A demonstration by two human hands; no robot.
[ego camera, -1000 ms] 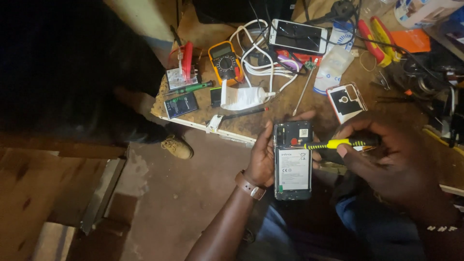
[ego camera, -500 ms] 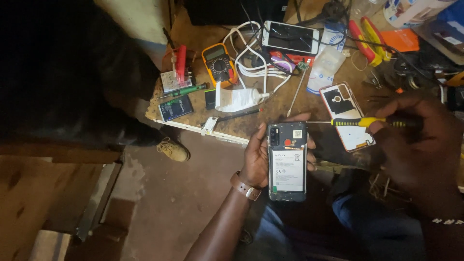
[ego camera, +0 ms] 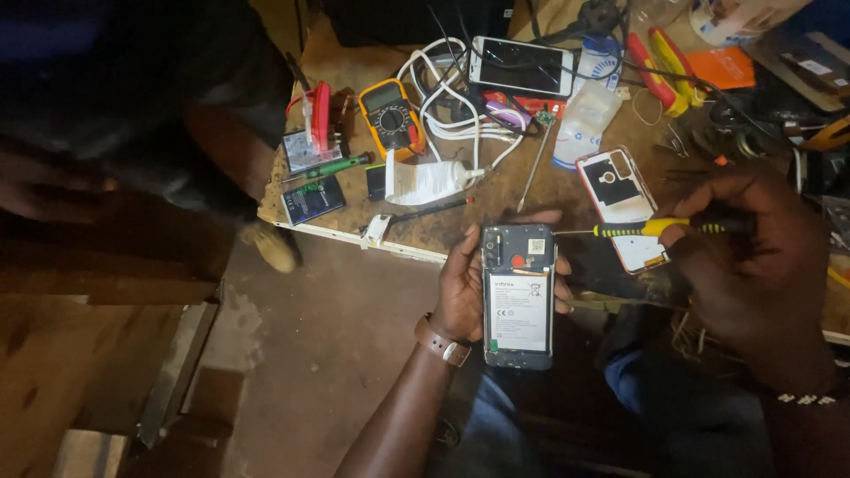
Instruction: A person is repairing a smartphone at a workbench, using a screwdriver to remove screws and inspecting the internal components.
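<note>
Since a moment ago, the right hand (ego camera: 744, 257) has pulled the yellow screwdriver (ego camera: 660, 227) off to the right, so its thin tip now sits just at the phone's top right edge. That hand is curled tight around the handle. The left hand (ego camera: 460, 283) grips the opened phone (ego camera: 519, 295) from the side, back cover off, white battery (ego camera: 519, 310) showing, held upright over the lap near the table edge. A phone back cover (ego camera: 615, 190) lies on the wooden table (ego camera: 496, 199) just past the screwdriver. Farther off are white cables (ego camera: 443, 106), an orange meter (ego camera: 391, 117), another phone (ego camera: 522, 66) and maybe red pliers (ego camera: 655, 62), though it is dim there.
</note>
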